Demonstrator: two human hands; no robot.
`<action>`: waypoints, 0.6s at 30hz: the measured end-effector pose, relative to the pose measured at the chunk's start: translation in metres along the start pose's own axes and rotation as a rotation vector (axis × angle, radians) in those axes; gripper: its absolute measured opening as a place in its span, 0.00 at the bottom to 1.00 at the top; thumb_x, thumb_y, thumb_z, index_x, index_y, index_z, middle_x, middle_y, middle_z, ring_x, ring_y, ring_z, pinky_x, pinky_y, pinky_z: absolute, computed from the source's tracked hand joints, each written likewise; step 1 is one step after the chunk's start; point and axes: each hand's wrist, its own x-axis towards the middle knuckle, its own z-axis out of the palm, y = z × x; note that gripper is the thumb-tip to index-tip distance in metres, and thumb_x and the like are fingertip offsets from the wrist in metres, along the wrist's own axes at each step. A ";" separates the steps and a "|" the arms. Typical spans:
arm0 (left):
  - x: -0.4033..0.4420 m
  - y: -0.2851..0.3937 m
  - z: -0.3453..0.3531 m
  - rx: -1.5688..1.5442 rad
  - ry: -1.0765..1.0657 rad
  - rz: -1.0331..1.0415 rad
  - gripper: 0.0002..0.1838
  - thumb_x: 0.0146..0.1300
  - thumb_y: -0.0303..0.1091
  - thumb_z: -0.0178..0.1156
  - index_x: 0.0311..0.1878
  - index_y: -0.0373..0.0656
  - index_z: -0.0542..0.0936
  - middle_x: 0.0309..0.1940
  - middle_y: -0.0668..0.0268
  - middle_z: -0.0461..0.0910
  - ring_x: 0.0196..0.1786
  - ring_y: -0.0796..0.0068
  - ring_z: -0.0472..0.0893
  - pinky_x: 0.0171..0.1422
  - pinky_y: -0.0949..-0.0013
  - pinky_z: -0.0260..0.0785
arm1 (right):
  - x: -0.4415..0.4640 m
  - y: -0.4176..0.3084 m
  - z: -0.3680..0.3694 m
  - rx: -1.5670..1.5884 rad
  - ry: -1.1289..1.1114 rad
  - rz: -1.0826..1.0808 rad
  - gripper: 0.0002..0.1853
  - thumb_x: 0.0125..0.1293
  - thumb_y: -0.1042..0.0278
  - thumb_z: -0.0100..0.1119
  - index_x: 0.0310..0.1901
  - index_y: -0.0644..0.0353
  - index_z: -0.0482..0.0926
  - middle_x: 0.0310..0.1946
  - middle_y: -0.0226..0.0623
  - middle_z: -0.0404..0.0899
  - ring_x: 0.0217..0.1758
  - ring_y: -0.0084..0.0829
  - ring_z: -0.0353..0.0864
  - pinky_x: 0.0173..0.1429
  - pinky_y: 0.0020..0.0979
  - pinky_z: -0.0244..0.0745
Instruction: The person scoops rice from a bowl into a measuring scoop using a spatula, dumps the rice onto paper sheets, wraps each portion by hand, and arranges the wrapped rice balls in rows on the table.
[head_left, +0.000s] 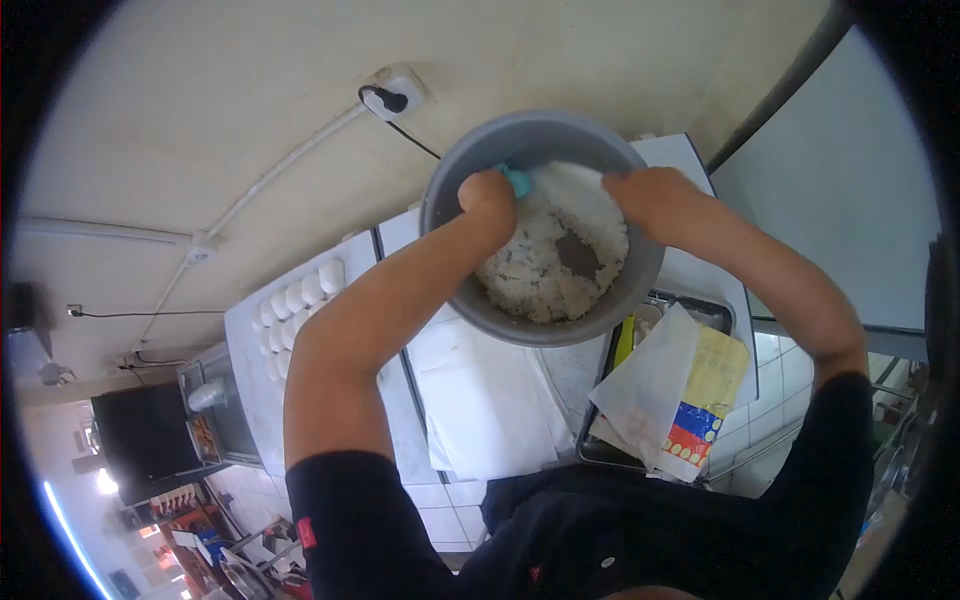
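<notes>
A deep grey basin (455,190) stands on the table by the wall, partly filled with a white, crumbly mass (540,275) that looks like cooked rice. A bare dark patch of the bottom shows through it. My left hand (488,198) is inside the basin at the left, closed on a turquoise object (516,182) whose shape is mostly hidden. At the right rim, my right hand (652,200) is closed at the edge of a pale white, smooth piece (575,190). This piece spans between both hands; whether it joins the turquoise part I cannot tell.
Rows of white rounded pieces (300,300) sit at the table's left end. White paper sheets (490,410) lie before the basin. A dark metal tray (590,452) holds a yellow, blue and red packet (700,420) at right. A plugged cord (390,100) hangs on the wall.
</notes>
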 end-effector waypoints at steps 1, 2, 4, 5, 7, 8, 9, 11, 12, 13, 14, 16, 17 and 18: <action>0.002 0.006 0.009 0.006 -0.006 0.011 0.10 0.66 0.31 0.65 0.47 0.42 0.91 0.50 0.56 0.90 0.55 0.60 0.90 0.55 0.63 0.83 | -0.021 0.000 -0.013 0.041 0.129 0.066 0.19 0.66 0.75 0.62 0.58 0.62 0.76 0.40 0.51 0.87 0.44 0.53 0.89 0.44 0.51 0.83; 0.004 0.012 0.017 0.013 -0.012 0.022 0.10 0.66 0.30 0.65 0.47 0.42 0.91 0.50 0.56 0.90 0.55 0.60 0.90 0.55 0.63 0.84 | -0.036 0.000 -0.016 0.086 0.254 0.132 0.14 0.70 0.73 0.61 0.55 0.61 0.77 0.39 0.49 0.88 0.42 0.52 0.89 0.41 0.51 0.82; -0.016 0.010 -0.013 0.088 -0.082 0.162 0.11 0.66 0.29 0.64 0.48 0.43 0.91 0.50 0.54 0.90 0.55 0.58 0.90 0.55 0.62 0.84 | -0.042 0.002 0.002 0.284 0.471 0.209 0.14 0.72 0.70 0.61 0.58 0.57 0.77 0.40 0.48 0.88 0.42 0.49 0.89 0.41 0.49 0.81; -0.017 0.005 -0.010 0.068 -0.126 0.176 0.11 0.66 0.29 0.63 0.49 0.42 0.91 0.50 0.53 0.90 0.55 0.57 0.90 0.55 0.61 0.84 | -0.046 0.002 0.014 0.391 0.575 0.255 0.14 0.74 0.69 0.61 0.59 0.55 0.78 0.41 0.47 0.88 0.42 0.48 0.89 0.41 0.48 0.80; -0.008 -0.014 -0.018 0.041 -0.190 0.184 0.12 0.67 0.28 0.62 0.49 0.41 0.90 0.52 0.51 0.89 0.55 0.54 0.89 0.55 0.58 0.84 | -0.038 0.002 0.048 0.397 0.764 0.166 0.17 0.75 0.67 0.61 0.63 0.52 0.77 0.41 0.44 0.88 0.44 0.45 0.88 0.42 0.45 0.79; -0.010 -0.018 -0.024 0.115 -0.276 0.241 0.12 0.68 0.28 0.61 0.49 0.39 0.90 0.52 0.50 0.89 0.55 0.52 0.89 0.55 0.57 0.83 | -0.032 -0.001 0.065 0.404 0.867 0.124 0.18 0.75 0.66 0.61 0.65 0.50 0.77 0.41 0.42 0.88 0.44 0.43 0.87 0.43 0.44 0.79; -0.019 -0.021 -0.040 0.193 -0.363 0.300 0.12 0.68 0.29 0.60 0.48 0.38 0.90 0.52 0.49 0.88 0.55 0.51 0.89 0.55 0.55 0.83 | -0.027 -0.005 0.077 0.440 0.878 0.109 0.20 0.75 0.66 0.62 0.67 0.49 0.76 0.43 0.41 0.88 0.45 0.42 0.87 0.45 0.43 0.79; -0.018 -0.032 -0.044 0.316 -0.404 0.514 0.12 0.68 0.29 0.59 0.47 0.36 0.90 0.50 0.47 0.88 0.55 0.49 0.89 0.55 0.53 0.82 | -0.018 -0.013 0.091 0.502 0.911 0.073 0.24 0.74 0.68 0.62 0.70 0.48 0.76 0.45 0.40 0.87 0.47 0.41 0.87 0.50 0.41 0.80; -0.014 -0.037 -0.047 0.360 -0.350 0.669 0.12 0.68 0.28 0.59 0.46 0.34 0.89 0.49 0.47 0.88 0.54 0.48 0.89 0.55 0.53 0.82 | -0.013 -0.011 0.092 0.496 0.943 0.063 0.25 0.73 0.68 0.63 0.71 0.48 0.75 0.47 0.40 0.87 0.48 0.41 0.87 0.51 0.41 0.81; -0.010 -0.041 -0.046 0.399 -0.304 0.832 0.12 0.67 0.28 0.59 0.45 0.33 0.89 0.48 0.46 0.88 0.54 0.48 0.88 0.55 0.52 0.81 | -0.011 -0.013 0.095 0.494 0.965 0.057 0.26 0.73 0.69 0.63 0.71 0.48 0.75 0.49 0.40 0.86 0.48 0.41 0.87 0.52 0.41 0.82; -0.013 -0.039 -0.039 0.392 -0.354 0.827 0.12 0.66 0.27 0.60 0.44 0.32 0.89 0.47 0.45 0.88 0.53 0.47 0.89 0.55 0.52 0.81 | -0.010 -0.017 0.100 0.495 0.979 0.053 0.27 0.72 0.69 0.64 0.72 0.48 0.75 0.50 0.39 0.85 0.48 0.41 0.87 0.52 0.41 0.83; -0.042 -0.010 -0.065 0.347 -0.553 0.676 0.12 0.63 0.26 0.61 0.44 0.31 0.89 0.45 0.45 0.88 0.51 0.47 0.89 0.54 0.52 0.81 | -0.011 -0.019 0.100 0.553 0.952 0.090 0.29 0.70 0.71 0.65 0.73 0.47 0.75 0.51 0.39 0.85 0.48 0.42 0.87 0.53 0.40 0.84; -0.055 0.008 -0.075 0.306 -0.695 0.522 0.12 0.62 0.25 0.62 0.44 0.31 0.89 0.44 0.45 0.88 0.51 0.47 0.89 0.53 0.52 0.81 | -0.011 -0.019 0.098 0.576 0.940 0.099 0.31 0.69 0.72 0.66 0.74 0.46 0.75 0.52 0.38 0.84 0.48 0.42 0.87 0.53 0.40 0.85; -0.061 0.014 -0.069 0.241 -0.664 0.475 0.12 0.61 0.25 0.63 0.44 0.31 0.89 0.43 0.46 0.89 0.50 0.47 0.89 0.51 0.52 0.82 | -0.010 -0.020 0.098 0.590 0.965 0.085 0.31 0.69 0.73 0.66 0.74 0.46 0.75 0.52 0.38 0.84 0.48 0.41 0.87 0.52 0.39 0.85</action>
